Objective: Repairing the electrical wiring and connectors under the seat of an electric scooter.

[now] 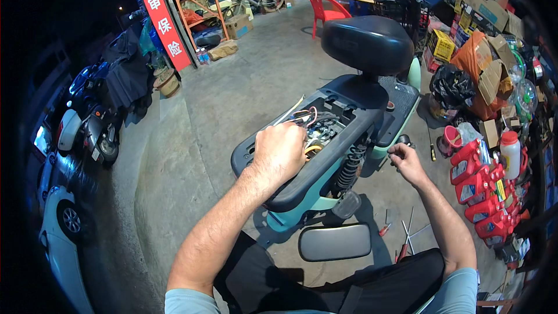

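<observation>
My left hand [280, 148] is closed, reaching into the open compartment [328, 125] of a mint-green electric scooter [278, 218]; what its fingers hold is hidden. Coloured wires [314, 113] and connectors lie in the compartment, beside and beyond that hand. My right hand [405, 161] hangs beside the scooter's right side, right of the coiled shock absorber [349, 168], its fingers curled; what is in them, if anything, is too small to tell. A black padded backrest [366, 46] stands over the compartment's far end.
A loose black cushion [334, 241] and screwdrivers [401, 249] lie on the floor [192, 122] near my legs. Red jugs [474, 180] and bags [450, 87] crowd the right side. A red chair [328, 10], round table and orange shelving stand behind. Parked scooters [93, 122] are at left.
</observation>
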Demonstrator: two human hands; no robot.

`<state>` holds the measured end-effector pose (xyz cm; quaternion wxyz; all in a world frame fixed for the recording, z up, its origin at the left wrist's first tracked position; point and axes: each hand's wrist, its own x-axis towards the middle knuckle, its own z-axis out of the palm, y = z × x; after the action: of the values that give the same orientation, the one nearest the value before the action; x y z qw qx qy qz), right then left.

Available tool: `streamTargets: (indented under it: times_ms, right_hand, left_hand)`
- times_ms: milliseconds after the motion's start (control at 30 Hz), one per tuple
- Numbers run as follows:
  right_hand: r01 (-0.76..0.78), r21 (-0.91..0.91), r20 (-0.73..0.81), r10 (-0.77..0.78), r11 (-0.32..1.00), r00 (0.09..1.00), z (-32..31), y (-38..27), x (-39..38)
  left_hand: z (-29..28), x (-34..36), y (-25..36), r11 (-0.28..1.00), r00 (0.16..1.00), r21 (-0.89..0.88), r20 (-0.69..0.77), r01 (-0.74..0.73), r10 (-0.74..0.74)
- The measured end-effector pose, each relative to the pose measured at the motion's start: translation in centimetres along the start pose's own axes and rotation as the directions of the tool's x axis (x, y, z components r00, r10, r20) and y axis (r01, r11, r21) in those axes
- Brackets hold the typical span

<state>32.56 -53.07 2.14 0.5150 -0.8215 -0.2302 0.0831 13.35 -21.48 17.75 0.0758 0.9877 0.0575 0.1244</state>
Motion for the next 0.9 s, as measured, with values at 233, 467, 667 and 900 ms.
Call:
streamTargets:
  times_ms: [233,467,667,900]
  right_hand:
    - [-0.011,-0.099,0.130,0.024,0.995,0.991,0.2,2.2,-0.8]
    - [0.090,-0.289,0.190,-0.035,0.953,0.981,-0.8,4.6,-1.3]
    - [0.171,-0.644,0.364,0.103,0.745,0.926,-4.2,7.8,-0.5]
    - [0.048,-0.885,0.300,0.489,0.463,0.819,-4.8,13.2,-1.6]
  left_hand:
    - [-0.2,-0.3,0.5,0.999,1.000,0.034,-0.005,0.017,-0.017]
    - [0.3,0.1,1.7,0.998,0.999,0.065,-0.036,0.010,-0.008]
    - [0.5,1.0,2.6,0.998,0.993,0.054,-0.108,0.045,-0.039]
    - [0.7,0.8,2.8,0.998,0.995,0.062,-0.094,-0.006,0.012]
